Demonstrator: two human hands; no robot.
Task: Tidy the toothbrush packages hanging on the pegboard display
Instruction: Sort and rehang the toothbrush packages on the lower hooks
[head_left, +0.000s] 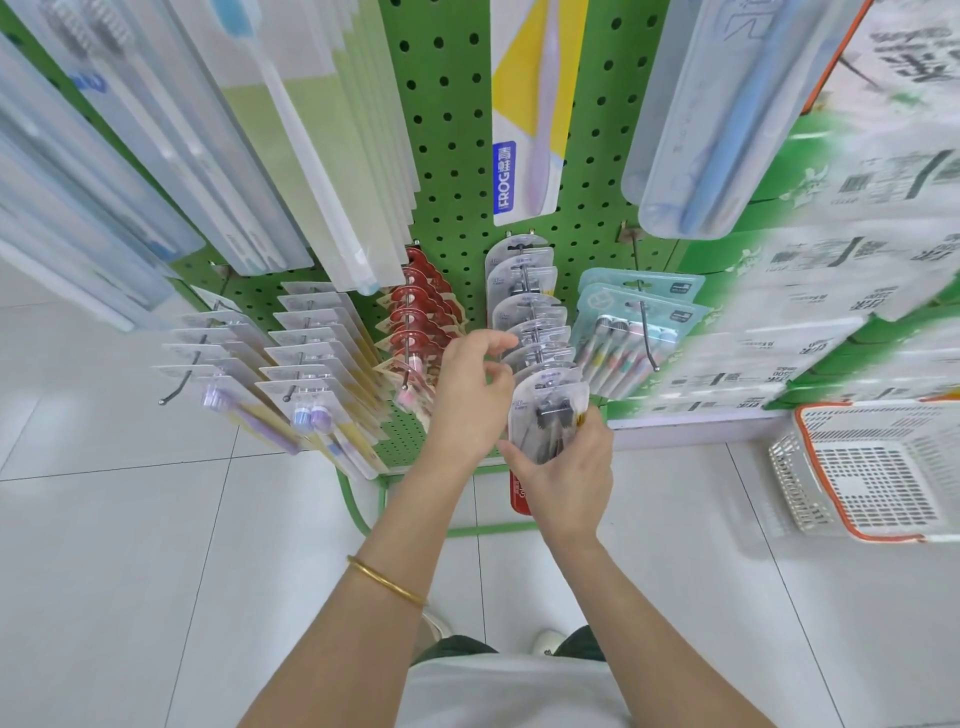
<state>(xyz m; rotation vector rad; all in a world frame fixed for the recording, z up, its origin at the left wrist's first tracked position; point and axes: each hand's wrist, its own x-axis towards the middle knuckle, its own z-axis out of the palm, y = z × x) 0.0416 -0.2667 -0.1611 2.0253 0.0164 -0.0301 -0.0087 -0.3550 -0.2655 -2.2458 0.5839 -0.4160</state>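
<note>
Head view: the right hand (566, 467) grips the lower part of the front package (550, 410), fingers curled round it. Just behind it a row of packages (530, 312) hangs from the pegboard (452, 156). The left hand (470, 395), fingers curled, is at the row's left edge; whether it pinches one is unclear. Red packages (421, 312) hang beyond it.

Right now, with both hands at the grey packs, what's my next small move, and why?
Probably push the front grey pack, gripped by your right hand, back along the peg; the grey packs behind it sit fanned and unevenly spaced by your left hand.
</note>
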